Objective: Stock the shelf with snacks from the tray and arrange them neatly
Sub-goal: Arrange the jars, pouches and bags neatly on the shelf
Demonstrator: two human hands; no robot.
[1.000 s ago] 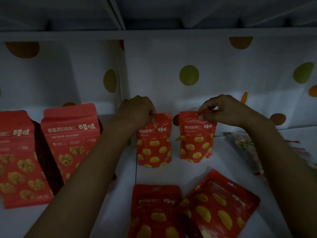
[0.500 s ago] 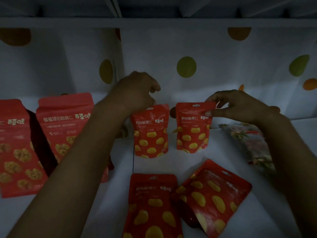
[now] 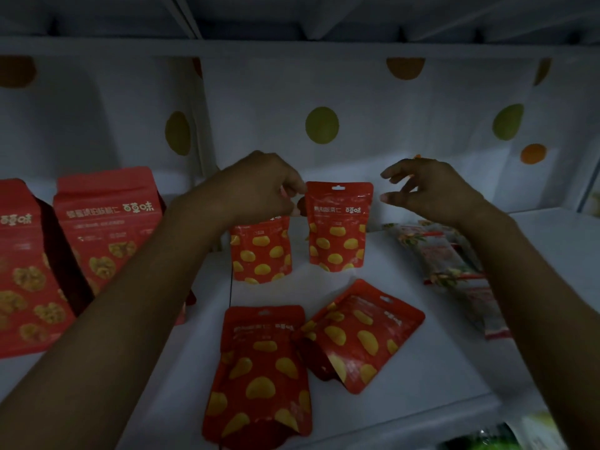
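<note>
On the white shelf (image 3: 422, 384), at the centre of the frame, we see the left standing pouch (image 3: 259, 251) and the right standing pouch (image 3: 337, 228) side by side. The left hand (image 3: 259, 186) is curled over the top of the left standing pouch and hides its upper edge. We cannot tell whether the fingers pinch it or only rest there. Its fingertips lie just beside the upper left corner of the right standing pouch, which stands upright on its own. The right hand (image 3: 431, 190) hovers just right of that pouch's top, fingers loose and spread, thumb and forefinger apart, holding nothing. In the lower centre two flat pouches (image 3: 259, 368) lie touching. Large walnut bags (image 3: 107, 235) stand at the left, and clear packets (image 3: 454, 264) lie at the right.
</note>
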